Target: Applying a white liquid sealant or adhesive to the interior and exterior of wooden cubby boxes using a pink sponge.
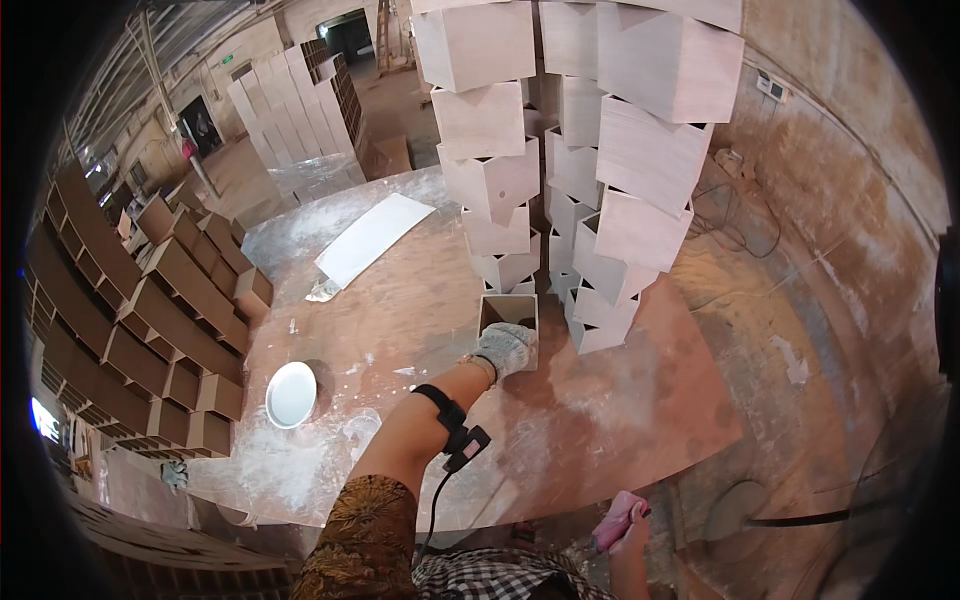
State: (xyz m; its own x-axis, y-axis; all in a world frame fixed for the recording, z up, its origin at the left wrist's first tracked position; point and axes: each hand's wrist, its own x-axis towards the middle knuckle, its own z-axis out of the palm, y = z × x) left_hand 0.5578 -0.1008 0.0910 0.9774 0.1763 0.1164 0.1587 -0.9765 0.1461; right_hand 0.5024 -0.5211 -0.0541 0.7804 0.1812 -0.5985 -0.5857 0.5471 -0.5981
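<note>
My left hand [506, 348], in a grey work glove, reaches forward and grips the front edge of a small open wooden box [508, 309] that stands on the dusty brown worktable [420, 300]. The box sits at the foot of tall stacks of pale wooden boxes [560, 170]. A black strap with a cable is around my left forearm. My right hand [625, 525] is low by the table's near edge and holds a pink block, likely a sanding pad [617, 520].
A round white bowl [291, 394] sits on the table's left part. A white flat panel [372, 238] lies farther back, with a scraper near its end. Rows of brown box frames [150, 320] are stacked at left. More pale stacks [300, 100] stand beyond.
</note>
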